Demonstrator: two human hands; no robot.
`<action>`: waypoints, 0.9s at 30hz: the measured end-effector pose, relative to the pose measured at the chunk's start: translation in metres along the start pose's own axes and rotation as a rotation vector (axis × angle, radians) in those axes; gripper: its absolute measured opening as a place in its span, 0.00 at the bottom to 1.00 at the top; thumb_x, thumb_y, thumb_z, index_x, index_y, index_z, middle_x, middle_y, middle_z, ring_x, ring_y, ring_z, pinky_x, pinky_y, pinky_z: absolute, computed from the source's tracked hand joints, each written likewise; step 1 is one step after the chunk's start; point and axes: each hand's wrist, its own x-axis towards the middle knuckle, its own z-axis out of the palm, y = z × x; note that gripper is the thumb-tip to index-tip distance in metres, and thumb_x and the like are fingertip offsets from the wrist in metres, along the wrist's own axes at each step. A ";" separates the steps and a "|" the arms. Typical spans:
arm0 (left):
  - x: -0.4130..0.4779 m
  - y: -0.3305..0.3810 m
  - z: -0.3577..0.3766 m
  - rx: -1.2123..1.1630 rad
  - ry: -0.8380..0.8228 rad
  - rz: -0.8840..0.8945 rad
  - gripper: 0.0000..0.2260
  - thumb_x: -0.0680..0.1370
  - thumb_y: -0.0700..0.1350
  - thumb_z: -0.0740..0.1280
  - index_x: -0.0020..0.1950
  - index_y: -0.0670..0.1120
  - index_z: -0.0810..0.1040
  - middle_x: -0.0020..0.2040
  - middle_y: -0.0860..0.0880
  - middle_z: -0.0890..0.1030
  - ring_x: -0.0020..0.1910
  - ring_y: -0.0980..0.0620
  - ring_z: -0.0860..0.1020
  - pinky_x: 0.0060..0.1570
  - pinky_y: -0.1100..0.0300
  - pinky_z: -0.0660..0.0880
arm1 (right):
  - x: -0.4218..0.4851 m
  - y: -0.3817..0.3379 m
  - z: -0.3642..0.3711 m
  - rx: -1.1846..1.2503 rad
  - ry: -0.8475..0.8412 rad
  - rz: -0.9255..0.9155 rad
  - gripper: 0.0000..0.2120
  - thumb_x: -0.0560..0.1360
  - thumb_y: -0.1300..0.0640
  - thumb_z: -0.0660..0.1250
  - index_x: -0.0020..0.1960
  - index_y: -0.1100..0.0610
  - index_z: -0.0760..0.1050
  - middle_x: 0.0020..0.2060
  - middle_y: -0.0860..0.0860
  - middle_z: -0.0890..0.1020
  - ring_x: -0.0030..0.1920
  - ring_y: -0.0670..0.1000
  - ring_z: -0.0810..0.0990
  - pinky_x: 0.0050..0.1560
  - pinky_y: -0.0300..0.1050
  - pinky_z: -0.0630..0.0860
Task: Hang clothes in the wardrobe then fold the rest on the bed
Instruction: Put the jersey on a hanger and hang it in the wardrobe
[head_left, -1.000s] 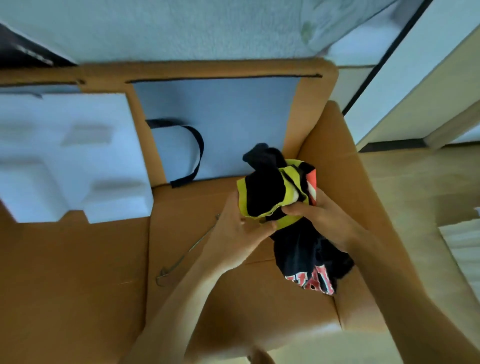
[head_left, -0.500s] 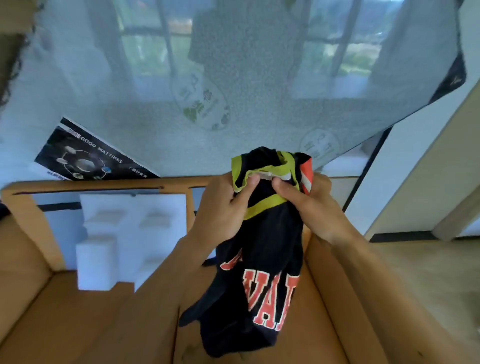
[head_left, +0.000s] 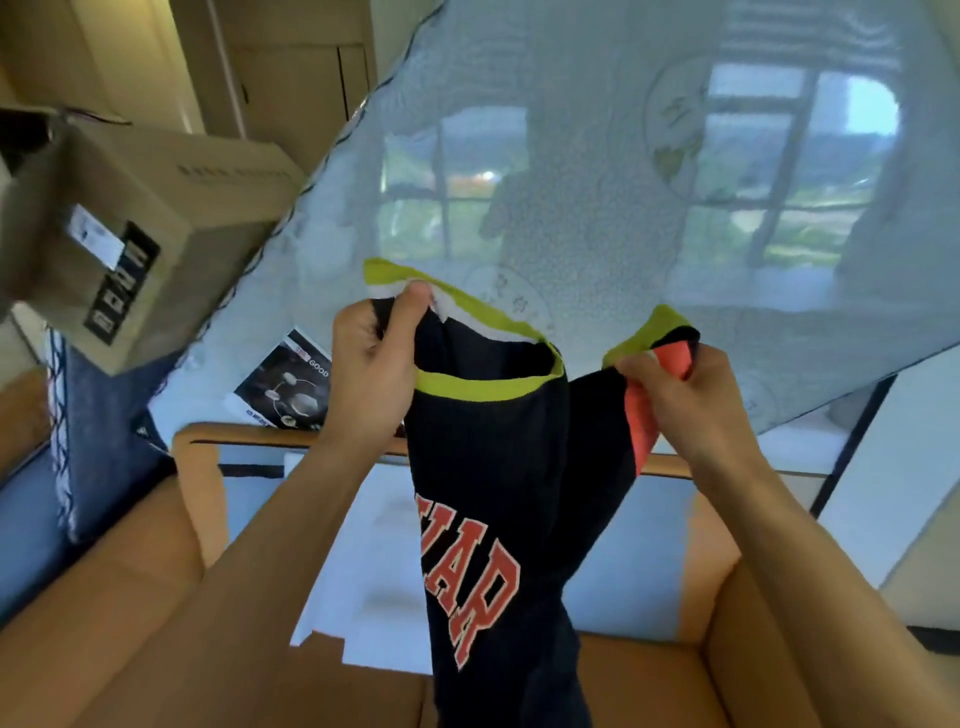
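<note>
A black jersey (head_left: 498, 467) with lime-green trim and red-orange letters hangs in front of me, held up by its top edge. My left hand (head_left: 371, 364) grips the green-trimmed edge on the left, thumb on top. My right hand (head_left: 680, 395) pinches the other shoulder, where a red-orange panel shows. The lower part of the jersey drops out of view at the bottom, over the tan bed frame (head_left: 197, 452).
A plastic-wrapped mattress (head_left: 597, 171) leans upright behind the bed frame and reflects a window. A cardboard box (head_left: 119, 218) sticks in from the upper left. White foam packing (head_left: 374, 566) lies inside the frame. Wardrobe panels (head_left: 291, 83) stand at the top left.
The jersey has been lifted from the bed frame and my hands have moved apart, spreading its top edge. My view has tilted up toward the mattress.
</note>
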 end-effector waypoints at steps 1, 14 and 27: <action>0.001 0.004 -0.004 0.002 0.012 0.000 0.23 0.80 0.51 0.64 0.33 0.35 0.67 0.31 0.37 0.65 0.32 0.39 0.66 0.35 0.46 0.65 | 0.000 -0.002 0.000 -0.096 0.022 -0.033 0.06 0.72 0.57 0.72 0.42 0.58 0.77 0.37 0.54 0.82 0.38 0.48 0.81 0.36 0.40 0.74; -0.001 0.035 -0.001 0.210 -0.186 0.336 0.18 0.76 0.35 0.72 0.31 0.40 0.67 0.28 0.48 0.67 0.30 0.60 0.70 0.46 0.69 0.71 | -0.014 0.001 0.032 -0.170 -0.638 -0.163 0.19 0.77 0.61 0.69 0.32 0.50 0.67 0.25 0.42 0.65 0.28 0.43 0.65 0.32 0.38 0.62; 0.010 0.006 -0.125 0.791 -0.443 0.086 0.11 0.74 0.53 0.73 0.48 0.46 0.82 0.34 0.46 0.80 0.33 0.54 0.77 0.34 0.63 0.71 | 0.001 0.017 0.079 -0.053 -0.402 -0.027 0.09 0.81 0.60 0.59 0.47 0.64 0.75 0.36 0.53 0.75 0.38 0.50 0.73 0.41 0.46 0.68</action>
